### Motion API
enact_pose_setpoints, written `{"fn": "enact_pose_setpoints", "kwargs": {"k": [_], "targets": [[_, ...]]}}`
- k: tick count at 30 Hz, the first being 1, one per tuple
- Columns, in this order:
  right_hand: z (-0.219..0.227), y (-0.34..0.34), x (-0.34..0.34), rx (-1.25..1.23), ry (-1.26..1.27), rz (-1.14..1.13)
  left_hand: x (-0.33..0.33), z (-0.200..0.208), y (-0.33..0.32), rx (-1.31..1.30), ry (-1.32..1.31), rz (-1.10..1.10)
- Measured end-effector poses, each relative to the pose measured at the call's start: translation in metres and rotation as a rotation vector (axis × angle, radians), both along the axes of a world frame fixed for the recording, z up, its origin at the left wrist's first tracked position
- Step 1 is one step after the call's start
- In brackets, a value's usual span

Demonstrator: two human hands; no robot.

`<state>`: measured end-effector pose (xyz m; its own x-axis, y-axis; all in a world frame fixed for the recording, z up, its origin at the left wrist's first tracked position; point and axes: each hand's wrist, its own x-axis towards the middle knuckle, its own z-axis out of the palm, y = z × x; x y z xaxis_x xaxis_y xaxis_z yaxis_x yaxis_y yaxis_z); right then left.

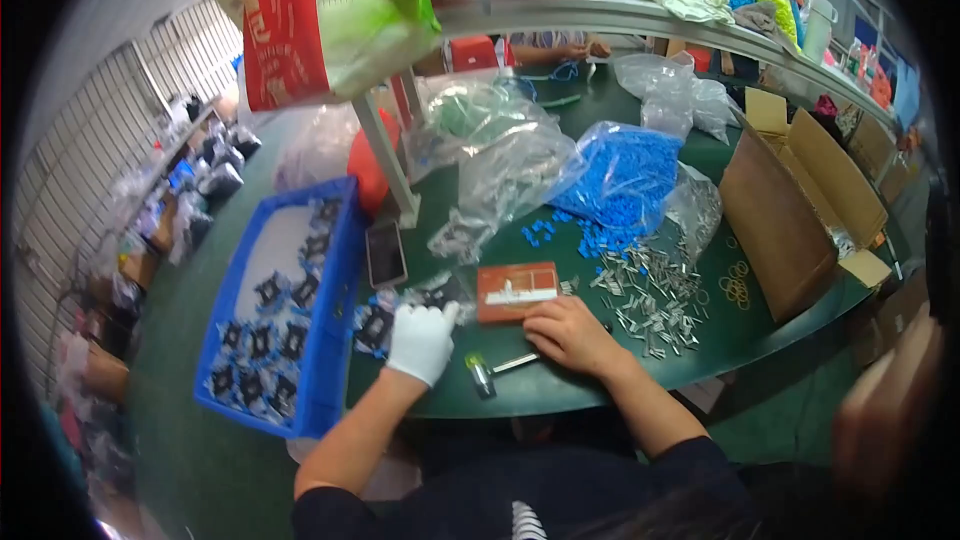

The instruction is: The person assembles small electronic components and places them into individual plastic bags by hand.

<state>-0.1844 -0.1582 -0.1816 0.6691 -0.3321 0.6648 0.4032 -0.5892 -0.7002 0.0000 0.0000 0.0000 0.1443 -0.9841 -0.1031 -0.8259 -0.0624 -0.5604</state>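
Observation:
My left hand, in a white glove, is closed with its fingertips at a clear plastic bag with dark parts in it; what it pinches is hidden. Beside its wrist lie black parts with blue edges. My bare right hand curls over the handle of a small hammer, and its fingertips rest by the lower right edge of a reddish-brown block. The hammer head, dark and green, points left near the table's front edge. On the block lies a pale, narrow piece.
At left stands a blue tray of black parts, with a phone beside it. Loose metal pins, blue pieces in a bag, rubber bands and an open cardboard box lie right. A shelf post stands behind.

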Motion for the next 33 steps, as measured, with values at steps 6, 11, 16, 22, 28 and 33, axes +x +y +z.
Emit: {"fn": "enact_pose_setpoints", "kwargs": {"k": [6, 11, 16, 22, 28, 33], "targets": [[-0.028, -0.223, -0.1, -0.48, 0.193, -0.009, -0.096, -0.174, -0.153, -0.604, 0.33, 0.097], [-0.021, -0.225, -0.104, -0.51, 0.279, -0.022, -0.092, -0.175, -0.151, -0.64, 0.385, 0.091], [-0.02, -0.233, -0.114, -0.52, 0.276, -0.037, -0.099, -0.154, -0.149, -0.861, 0.509, -0.072], [-0.019, -0.231, -0.117, -0.49, 0.21, -0.085, -0.114, -0.141, -0.141, -1.052, 0.641, -0.294], [0.0, -0.206, -0.131, -0.519, 0.236, -0.063, -0.116, -0.159, -0.126, -1.221, 0.467, -0.179], [-0.007, -0.196, -0.141, -0.594, 0.282, -0.062, -0.126, -0.152, -0.121, -1.126, 0.448, -0.039]]}}
